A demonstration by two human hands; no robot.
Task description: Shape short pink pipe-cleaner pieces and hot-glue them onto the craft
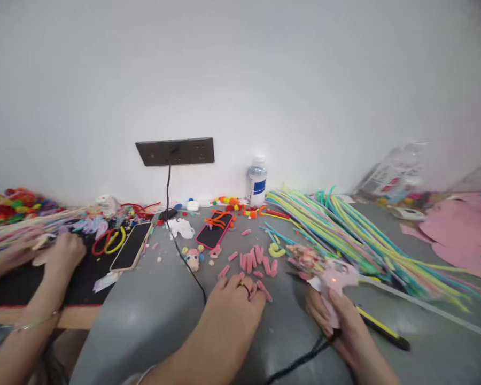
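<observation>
My left hand (234,307) lies low over the table, its fingers closed at the near edge of a loose group of short pink pipe cleaner pieces (249,261). One pink piece (264,291) sticks out by the thumb and index finger; the fingertips are partly hidden. My right hand (339,321) is wrapped around the handle of a pale pink glue gun (339,275) with a small orange light, a dark cord trailing from below. Close to the gun's front is a blurred, mottled pink-and-beige clump (304,258). A cutter with a yellow-and-black handle (385,329) lies beside my right wrist.
Long pipe cleaners (344,230) spread across the right, near pink sheets (460,230). A bottle (257,182) stands at the wall. A phone (214,230), a small pink figure (192,258) and a black cable (176,243) lie ahead. Another person's hands (66,251) work at left, near scissors (108,240).
</observation>
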